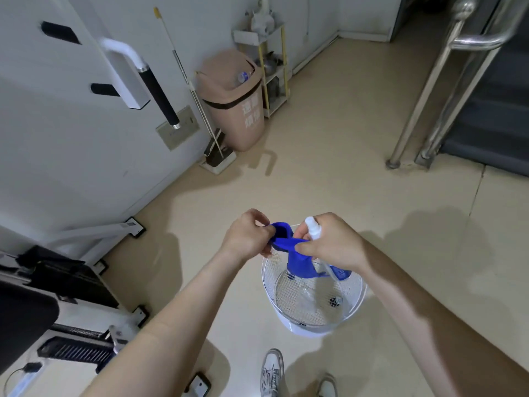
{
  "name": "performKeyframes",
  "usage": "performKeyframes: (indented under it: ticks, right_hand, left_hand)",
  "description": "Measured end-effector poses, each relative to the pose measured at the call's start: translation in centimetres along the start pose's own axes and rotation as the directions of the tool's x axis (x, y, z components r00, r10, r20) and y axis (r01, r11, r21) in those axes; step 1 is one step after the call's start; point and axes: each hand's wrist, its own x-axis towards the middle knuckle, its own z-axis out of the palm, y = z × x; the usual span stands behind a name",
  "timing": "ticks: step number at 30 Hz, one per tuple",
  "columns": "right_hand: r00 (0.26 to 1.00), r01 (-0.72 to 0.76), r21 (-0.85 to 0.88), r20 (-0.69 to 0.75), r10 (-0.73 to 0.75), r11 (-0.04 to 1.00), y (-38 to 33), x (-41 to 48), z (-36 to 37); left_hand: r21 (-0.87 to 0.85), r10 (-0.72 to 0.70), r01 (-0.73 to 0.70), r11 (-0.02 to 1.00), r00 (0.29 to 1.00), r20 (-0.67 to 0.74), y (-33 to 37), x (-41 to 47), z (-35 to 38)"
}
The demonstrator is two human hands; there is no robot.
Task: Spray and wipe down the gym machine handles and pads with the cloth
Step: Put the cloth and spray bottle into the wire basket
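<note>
I hold a blue cloth (297, 259) stretched between both hands above a white mesh basket (269, 290) on the floor. My left hand (247, 234) pinches one end of the cloth. My right hand (332, 245) grips the other end together with a clear spray bottle (313, 229) that has a white cap and a blue label. The white gym machine stands at the left, with a black-gripped handle (159, 96) up high and a black pad (25, 319) low at the left edge.
A pink bin (237, 110) and a flat mop (197, 101) stand against the wall ahead. A small yellow-framed shelf (274, 67) is beside the bin. Steel railings (446, 78) and dark stairs are at the right. My shoes (272, 371) are below the basket.
</note>
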Motion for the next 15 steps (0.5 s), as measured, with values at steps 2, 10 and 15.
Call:
performKeyframes:
  ticks: [2,10,15]
  right_hand:
    - [1.000,0.007,-0.112,-0.026,-0.010,0.994,0.1,0.2,-0.9]
    - [0.997,-0.046,-0.319,-0.079,0.022,0.947,1.6,2.1,-3.6]
    - [0.986,-0.140,0.037,-0.084,0.143,0.989,5.0,2.9,-4.2]
  left_hand:
    - [0.325,0.052,-0.035,0.945,0.998,-0.044,-0.3,0.8,-0.9]
    - [-0.455,-0.199,0.184,0.871,0.980,0.015,0.4,2.3,0.3]
    - [-0.404,-0.122,0.101,0.909,0.992,-0.028,-0.7,3.4,2.2]
